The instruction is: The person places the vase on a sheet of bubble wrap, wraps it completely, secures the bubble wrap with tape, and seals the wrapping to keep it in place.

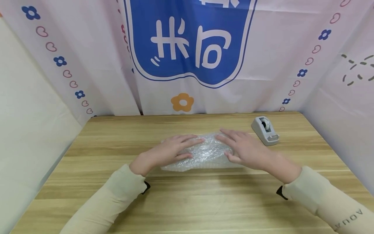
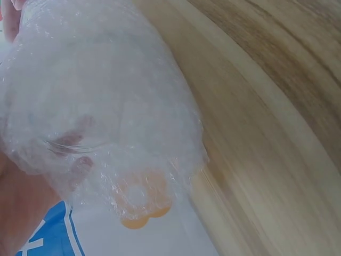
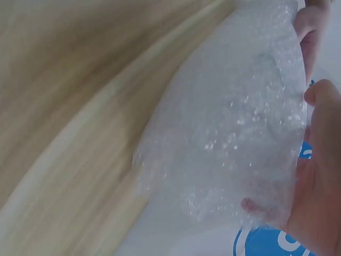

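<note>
A bundle of clear bubble wrap (image 1: pixel 204 156) lies on the wooden table in the head view, with both hands over its upper side. My left hand (image 1: pixel 172 149) rests on its left part, fingers stretched toward the middle. On its right part rests my right hand (image 1: pixel 248 149), fingers extended and spread. The left wrist view shows the bubble wrap (image 2: pixel 112 90) large, with fingertips of the left hand (image 2: pixel 24 200) blurred through the film. In the right wrist view the right hand (image 3: pixel 317 176) touches the wrap's edge (image 3: pixel 234 117). What lies inside the wrap cannot be made out.
A grey tape dispenser (image 1: pixel 265 130) with a roll of tape stands at the back right of the wooden table (image 1: pixel 204 201). Behind the table hangs a white printed cloth (image 1: pixel 277 39) with a blue emblem. Pale walls flank both sides.
</note>
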`<action>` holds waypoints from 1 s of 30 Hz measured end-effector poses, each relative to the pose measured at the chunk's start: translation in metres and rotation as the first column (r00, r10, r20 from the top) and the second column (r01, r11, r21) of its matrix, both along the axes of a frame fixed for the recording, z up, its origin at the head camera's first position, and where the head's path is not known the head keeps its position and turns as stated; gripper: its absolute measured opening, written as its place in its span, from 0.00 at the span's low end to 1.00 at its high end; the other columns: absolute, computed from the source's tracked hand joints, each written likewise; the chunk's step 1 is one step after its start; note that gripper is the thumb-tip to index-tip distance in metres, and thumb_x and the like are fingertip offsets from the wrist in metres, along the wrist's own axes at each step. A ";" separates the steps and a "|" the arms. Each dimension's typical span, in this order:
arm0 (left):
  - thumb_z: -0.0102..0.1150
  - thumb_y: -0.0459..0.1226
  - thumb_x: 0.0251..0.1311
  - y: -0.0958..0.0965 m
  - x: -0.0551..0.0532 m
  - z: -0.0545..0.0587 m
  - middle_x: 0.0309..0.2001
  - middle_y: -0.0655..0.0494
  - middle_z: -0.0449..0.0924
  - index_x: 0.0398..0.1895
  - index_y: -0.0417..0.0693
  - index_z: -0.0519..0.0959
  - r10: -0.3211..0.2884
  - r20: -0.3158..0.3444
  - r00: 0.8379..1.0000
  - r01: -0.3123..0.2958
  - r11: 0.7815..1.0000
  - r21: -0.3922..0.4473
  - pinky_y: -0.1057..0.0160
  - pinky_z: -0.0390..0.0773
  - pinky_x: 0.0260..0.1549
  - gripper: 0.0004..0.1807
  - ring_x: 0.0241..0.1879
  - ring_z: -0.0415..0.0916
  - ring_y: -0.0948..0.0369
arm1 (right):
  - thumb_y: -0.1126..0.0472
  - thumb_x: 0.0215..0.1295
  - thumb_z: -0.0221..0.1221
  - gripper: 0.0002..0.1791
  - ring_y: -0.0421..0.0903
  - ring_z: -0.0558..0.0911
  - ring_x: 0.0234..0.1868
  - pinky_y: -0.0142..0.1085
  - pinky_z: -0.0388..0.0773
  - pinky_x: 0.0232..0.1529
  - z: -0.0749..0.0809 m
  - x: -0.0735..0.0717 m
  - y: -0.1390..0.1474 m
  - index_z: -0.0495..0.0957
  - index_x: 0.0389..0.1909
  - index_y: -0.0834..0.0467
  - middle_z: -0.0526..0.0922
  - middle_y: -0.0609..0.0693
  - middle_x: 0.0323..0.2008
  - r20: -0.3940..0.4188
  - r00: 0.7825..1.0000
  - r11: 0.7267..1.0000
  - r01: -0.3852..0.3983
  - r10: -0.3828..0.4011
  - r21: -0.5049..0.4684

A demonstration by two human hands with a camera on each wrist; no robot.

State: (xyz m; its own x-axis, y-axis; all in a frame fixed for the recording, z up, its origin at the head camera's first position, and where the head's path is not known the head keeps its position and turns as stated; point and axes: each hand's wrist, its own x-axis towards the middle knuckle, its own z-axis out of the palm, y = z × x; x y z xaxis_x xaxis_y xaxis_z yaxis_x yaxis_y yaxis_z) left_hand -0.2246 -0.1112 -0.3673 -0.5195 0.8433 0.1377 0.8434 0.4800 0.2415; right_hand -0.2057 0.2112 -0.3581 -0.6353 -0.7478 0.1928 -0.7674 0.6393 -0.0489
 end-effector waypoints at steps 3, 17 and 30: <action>0.58 0.46 0.75 0.001 0.000 -0.001 0.76 0.47 0.63 0.81 0.57 0.59 0.014 0.005 1.000 -0.014 1.000 -0.013 0.40 0.67 0.67 0.35 0.72 0.64 0.47 | 0.37 0.60 0.68 0.53 0.66 0.68 0.70 0.64 0.69 0.64 -0.006 0.005 -0.003 0.56 0.79 0.56 0.58 0.65 0.77 -0.030 0.999 0.999 0.026 -0.025 0.030; 0.78 0.54 0.51 0.005 -0.002 0.001 0.77 0.51 0.60 0.81 0.63 0.58 0.090 0.180 0.980 -0.092 0.996 0.004 0.37 0.61 0.69 0.55 0.74 0.59 0.47 | 0.42 0.44 0.80 0.63 0.67 0.73 0.66 0.63 0.74 0.60 -0.011 -0.002 -0.004 0.56 0.78 0.56 0.63 0.67 0.73 0.032 0.998 0.997 0.049 -0.047 -0.055; 0.79 0.43 0.54 0.004 -0.023 0.002 0.79 0.50 0.57 0.82 0.48 0.55 0.124 0.323 0.938 -0.162 0.982 0.094 0.49 0.59 0.73 0.55 0.76 0.56 0.51 | 0.46 0.42 0.80 0.62 0.64 0.70 0.68 0.59 0.71 0.65 0.001 -0.031 -0.007 0.59 0.77 0.60 0.66 0.65 0.71 0.217 0.976 0.997 0.018 -0.002 -0.071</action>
State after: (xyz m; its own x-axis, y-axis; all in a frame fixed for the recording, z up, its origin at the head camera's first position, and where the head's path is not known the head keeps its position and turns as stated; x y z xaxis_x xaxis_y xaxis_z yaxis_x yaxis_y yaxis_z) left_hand -0.2479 -0.1071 -0.3655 -0.6661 0.7447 0.0410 0.6397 0.5421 0.5449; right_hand -0.2363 0.2041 -0.3568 -0.6755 -0.7301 0.1034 -0.7269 0.6358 -0.2594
